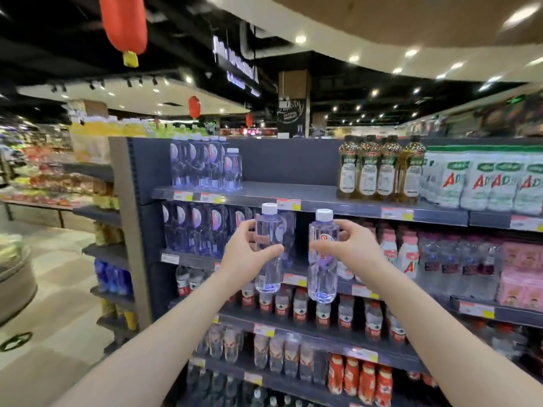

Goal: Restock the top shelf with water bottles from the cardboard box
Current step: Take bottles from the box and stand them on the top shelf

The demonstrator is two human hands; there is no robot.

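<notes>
— Both hands are loaded. The left hand (249,254) is wrapped round one water bottle (269,248), thumb across the front, fingers behind; the right hand (351,248) pinches a second water bottle (322,257) high on its body, fingertips and thumb closed on the label area. Both bottles are upright, white caps up, held in the air in front of the second shelf down.

— And the top shelf (293,193)?

— Above them. There is a cluster of the same bottles (205,168) at its left end, then a wide bare stretch, then the dark oil bottles (382,171) on the right. That bare stretch is where I would guess these go.

— The cardboard box?

— I can't see it from here; it is out of view.

— What worries you?

— The right-hand grip. It is a fingertip pinch on a smooth, clear bottle, so lifting it over the shelf lip could let it slip or swing. Both bottles also have to clear the front edge with its price tags (288,204); catch a base there and the bottle tips out of the hand.

— And on the shelf itself?

— Setting one down too close to the standing cluster could knock the front bottle (233,168) over, and it looks near the edge.
</notes>
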